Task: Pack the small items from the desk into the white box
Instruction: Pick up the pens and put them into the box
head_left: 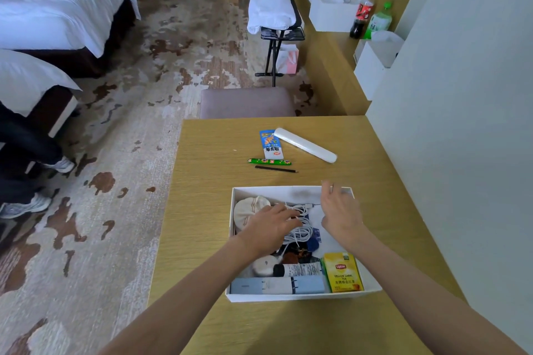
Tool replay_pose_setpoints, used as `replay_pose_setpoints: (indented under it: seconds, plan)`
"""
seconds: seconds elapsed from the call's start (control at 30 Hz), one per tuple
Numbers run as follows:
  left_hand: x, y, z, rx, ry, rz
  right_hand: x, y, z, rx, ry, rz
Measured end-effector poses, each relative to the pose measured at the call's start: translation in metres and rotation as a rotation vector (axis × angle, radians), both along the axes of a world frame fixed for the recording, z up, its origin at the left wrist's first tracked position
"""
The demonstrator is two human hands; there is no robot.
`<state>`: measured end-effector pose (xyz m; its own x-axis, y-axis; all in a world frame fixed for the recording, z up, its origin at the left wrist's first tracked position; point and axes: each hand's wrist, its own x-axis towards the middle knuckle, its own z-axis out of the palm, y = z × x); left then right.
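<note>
You've got one wide-angle view here, worn on your head, looking forward and steeply down over the tabletop [288,326]. It sits close above the white box [302,297], both forearms reaching in from the bottom edge, while the carpeted floor [129,95] and bed [57,8] stretch away ahead.

"Lipton Yellow Label Tea", yellow box [342,272]

left hand [269,226] palm-down on white cable coil [301,229] inside white box [302,296] | right hand [340,215] open, fingers spread, above box's far right part | box on worktop [207,210]: yellow tea packet [343,272], cloth pouch [249,209] | beyond box: pencil [276,169], green stick [269,162], blue sachet [271,144], white case [305,145]
</note>
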<state>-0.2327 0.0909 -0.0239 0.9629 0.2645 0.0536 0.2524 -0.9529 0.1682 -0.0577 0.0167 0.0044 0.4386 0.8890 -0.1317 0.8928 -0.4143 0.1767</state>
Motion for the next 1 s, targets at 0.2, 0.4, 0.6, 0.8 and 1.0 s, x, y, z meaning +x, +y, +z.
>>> replay_pose_setpoints:
  seconds: [0.2,0.4,0.6,0.8,1.0]
  plan:
    - [0.002,0.0,-0.012,0.054,0.076,-0.019,-0.009,-0.008,-0.003,-0.021,-0.024,0.026]
    - [-0.004,0.002,-0.018,0.039,0.111,0.0,-0.013,-0.005,-0.018,0.01,0.033,-0.017]
    - [-0.004,0.001,-0.021,0.046,0.111,0.012,-0.01,-0.002,-0.026,0.156,0.192,-0.088]
    - [-0.002,0.001,-0.023,0.051,0.128,0.008,-0.007,-0.003,-0.033,0.212,0.305,-0.078]
    - [-0.002,0.003,-0.023,0.045,0.125,0.001,0.0,0.004,-0.041,0.117,0.35,-0.043]
